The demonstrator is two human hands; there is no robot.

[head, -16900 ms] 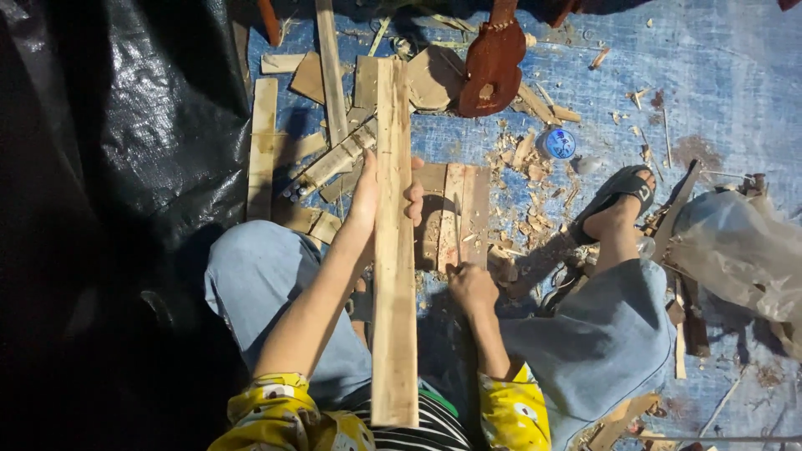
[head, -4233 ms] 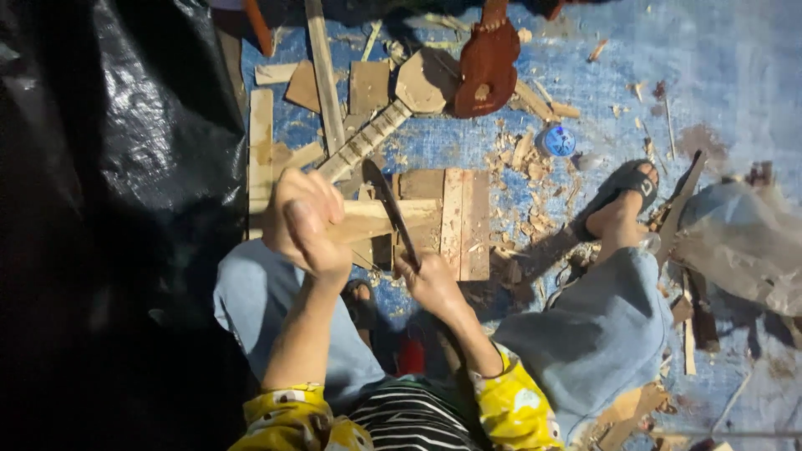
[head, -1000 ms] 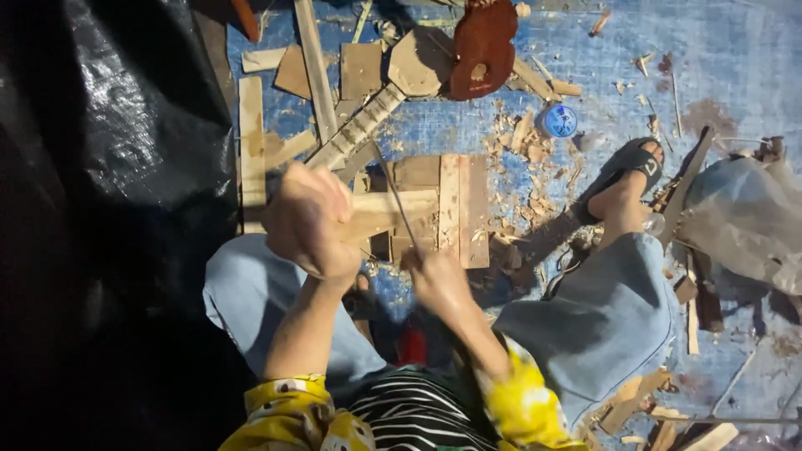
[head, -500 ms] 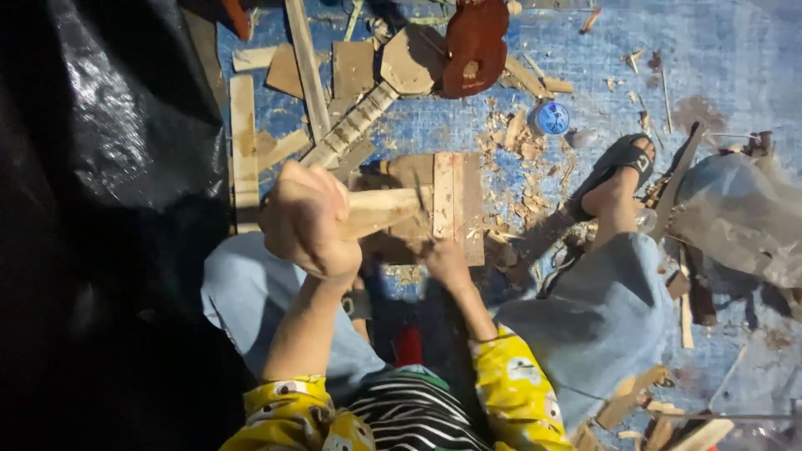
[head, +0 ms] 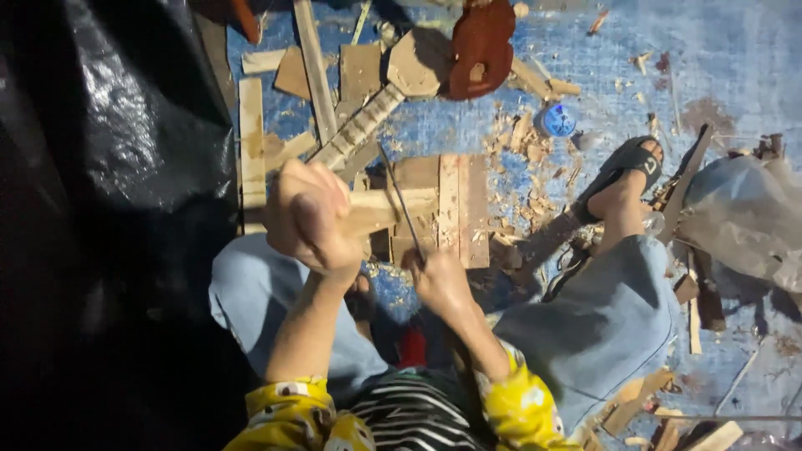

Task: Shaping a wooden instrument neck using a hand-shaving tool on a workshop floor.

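one head-worn view, looking steeply down and close over the lap onto the blue tarp floor [head: 727,58].

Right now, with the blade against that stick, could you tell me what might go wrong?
1. The left hand grips the stick close to the blade held by the right hand; a slip could cut the fingers.
2. The work sits between the knees, so a stray stroke might reach a leg.
3. The foot wears only an open sandal among loose chips.
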